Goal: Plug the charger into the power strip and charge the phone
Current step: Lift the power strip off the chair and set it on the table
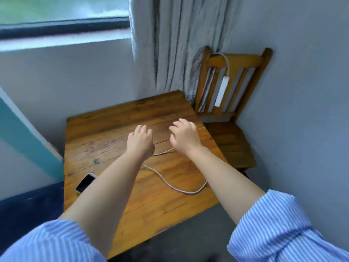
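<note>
A white power strip (pixel 221 91) hangs by its cord on the back of a wooden chair (pixel 234 140) beyond the table. A white charging cable (pixel 181 189) loops across the wooden table (pixel 117 118); part of it runs under my hands. A phone (pixel 85 183) with a dark screen lies near the table's left edge, partly hidden by my left forearm. My left hand (pixel 140 140) hovers over the table middle with fingers curled downward. My right hand (pixel 186 136) hovers beside it, fingers spread, holding nothing. The charger plug is not visible.
A grey curtain (pixel 175 44) hangs behind the table and chair. A window (pixel 62 14) is at upper left. White walls close in on the right and left. Grey floor (pixel 188 233) shows below the table's near edge.
</note>
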Demonstrator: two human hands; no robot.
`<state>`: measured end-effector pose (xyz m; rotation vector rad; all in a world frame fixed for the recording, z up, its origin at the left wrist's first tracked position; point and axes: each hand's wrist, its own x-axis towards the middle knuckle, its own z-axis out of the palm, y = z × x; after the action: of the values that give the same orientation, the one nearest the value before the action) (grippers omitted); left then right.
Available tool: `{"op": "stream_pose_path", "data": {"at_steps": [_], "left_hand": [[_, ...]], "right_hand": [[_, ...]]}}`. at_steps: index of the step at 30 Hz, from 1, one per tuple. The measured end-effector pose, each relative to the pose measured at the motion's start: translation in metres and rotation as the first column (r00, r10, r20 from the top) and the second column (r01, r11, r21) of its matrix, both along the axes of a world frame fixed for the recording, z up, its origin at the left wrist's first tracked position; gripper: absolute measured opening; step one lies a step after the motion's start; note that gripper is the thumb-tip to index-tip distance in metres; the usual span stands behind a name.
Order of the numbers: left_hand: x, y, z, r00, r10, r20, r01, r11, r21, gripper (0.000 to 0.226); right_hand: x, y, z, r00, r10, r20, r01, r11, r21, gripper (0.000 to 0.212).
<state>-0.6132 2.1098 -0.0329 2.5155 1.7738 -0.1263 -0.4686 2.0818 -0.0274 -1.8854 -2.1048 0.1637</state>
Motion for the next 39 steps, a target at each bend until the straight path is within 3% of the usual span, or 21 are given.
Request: {"op": "stream_pose_path", "data": {"at_steps": [12, 18, 25, 31, 39], "left_hand": [[0.255, 0.006, 0.097, 0.995, -0.061, 0.085, 0.043, 0.978, 0.203, 0.039], [0.314, 0.028, 0.104, 0.998, -0.032, 0.062, 0.022, 0.987, 0.160, 0.041], [0.372, 0.113, 0.106, 0.994, 0.003, 0.110, -0.019, 0.989, 0.147, 0.041], [0.405, 0.202, 0.096, 0.987, 0.083, 0.136, -0.093, 0.993, 0.073, 0.039], [0.443, 0.271, 0.053, 0.890, 0.324, 0.321, -0.251, 0.936, -0.249, 0.025]], "right_hand": [[0.269, -0.007, 0.093, 0.992, -0.108, 0.063, 0.088, 0.962, 0.259, 0.024], [0.341, 0.009, 0.095, 0.989, -0.144, 0.034, 0.132, 0.964, 0.232, 0.027], [0.398, 0.091, 0.107, 0.986, -0.130, 0.102, 0.112, 0.980, 0.165, 0.028], [0.430, 0.180, 0.112, 0.990, -0.084, 0.118, 0.070, 0.990, 0.119, 0.027], [0.465, 0.261, 0.078, 0.987, 0.035, 0.159, -0.027, 0.998, -0.051, 0.034]]}}
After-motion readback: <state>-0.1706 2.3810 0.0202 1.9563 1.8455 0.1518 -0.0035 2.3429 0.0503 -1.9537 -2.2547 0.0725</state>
